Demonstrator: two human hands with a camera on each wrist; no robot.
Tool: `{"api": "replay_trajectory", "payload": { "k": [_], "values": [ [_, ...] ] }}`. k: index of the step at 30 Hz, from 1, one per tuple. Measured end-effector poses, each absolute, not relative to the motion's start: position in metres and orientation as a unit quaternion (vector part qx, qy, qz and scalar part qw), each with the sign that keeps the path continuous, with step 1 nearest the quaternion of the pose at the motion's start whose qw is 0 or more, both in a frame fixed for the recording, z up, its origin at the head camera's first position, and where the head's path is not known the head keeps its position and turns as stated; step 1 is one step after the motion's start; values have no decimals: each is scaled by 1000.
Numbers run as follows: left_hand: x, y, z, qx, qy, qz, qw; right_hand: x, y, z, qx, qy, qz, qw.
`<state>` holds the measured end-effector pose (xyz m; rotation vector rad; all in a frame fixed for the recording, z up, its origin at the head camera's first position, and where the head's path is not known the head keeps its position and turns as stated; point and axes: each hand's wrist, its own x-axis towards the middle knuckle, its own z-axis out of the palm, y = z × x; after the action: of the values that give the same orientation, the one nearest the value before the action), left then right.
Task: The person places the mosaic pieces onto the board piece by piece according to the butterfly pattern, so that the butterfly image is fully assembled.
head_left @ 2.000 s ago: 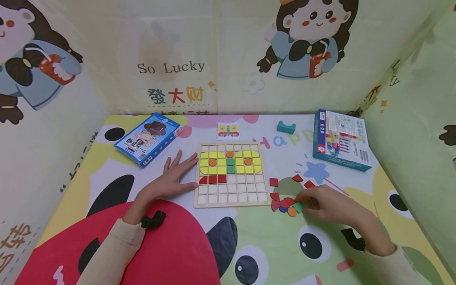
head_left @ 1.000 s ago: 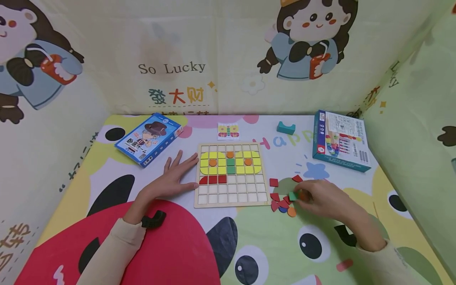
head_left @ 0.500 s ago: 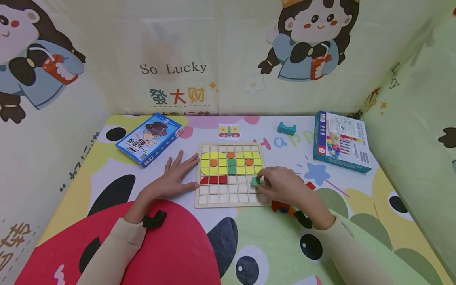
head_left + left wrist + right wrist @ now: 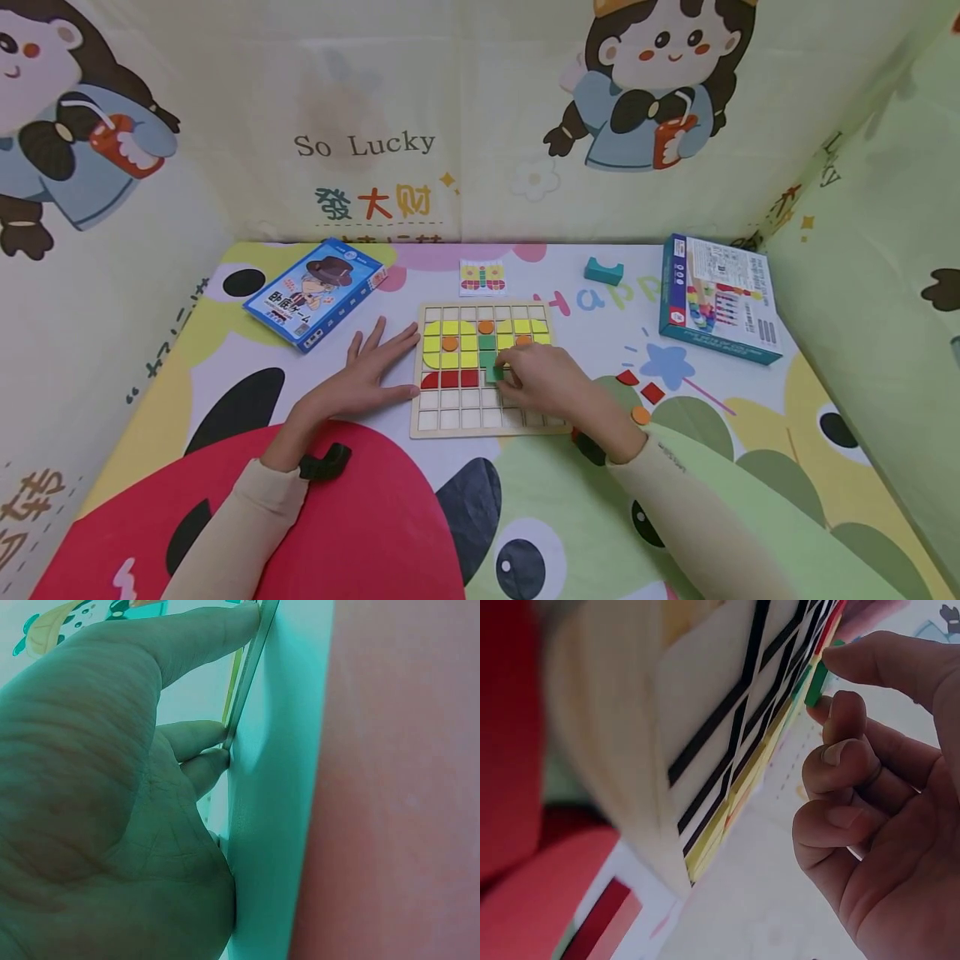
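Observation:
A wooden grid board lies mid-table, partly filled with yellow, orange, green and red flat tiles. My right hand pinches a green square tile between thumb and index finger, over the board just below its column of green tiles. In the right wrist view the other fingers curl toward the palm. My left hand lies with fingers spread, thumb and fingertips at the board's left edge. Three red tiles fill the left of one row. The right hand hides part of the yellow tiles on the right.
A small butterfly picture card lies behind the board. A blue box stands back left, a teal-edged box back right, and a teal block between. Loose red tiles and an orange disc lie right of the board.
My right hand picked the green tile out of the loose pile and carried it left over the board. An orange disc now lies apart, farther right. The left hand stayed at the board's edge.

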<state>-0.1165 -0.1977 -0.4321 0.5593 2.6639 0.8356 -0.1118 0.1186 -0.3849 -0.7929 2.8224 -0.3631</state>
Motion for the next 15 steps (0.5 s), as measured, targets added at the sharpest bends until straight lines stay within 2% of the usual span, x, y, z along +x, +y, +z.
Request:
{"api": "replay_trajectory", "payload": {
  "k": [7, 15],
  "values": [
    [-116, -196, -432, 192, 925, 291, 148, -114, 115, -388, -271, 949, -121, 103],
    [-116, -195, -431, 188, 923, 302, 146, -113, 116, -390, -297, 943, -120, 88]
  ]
}}
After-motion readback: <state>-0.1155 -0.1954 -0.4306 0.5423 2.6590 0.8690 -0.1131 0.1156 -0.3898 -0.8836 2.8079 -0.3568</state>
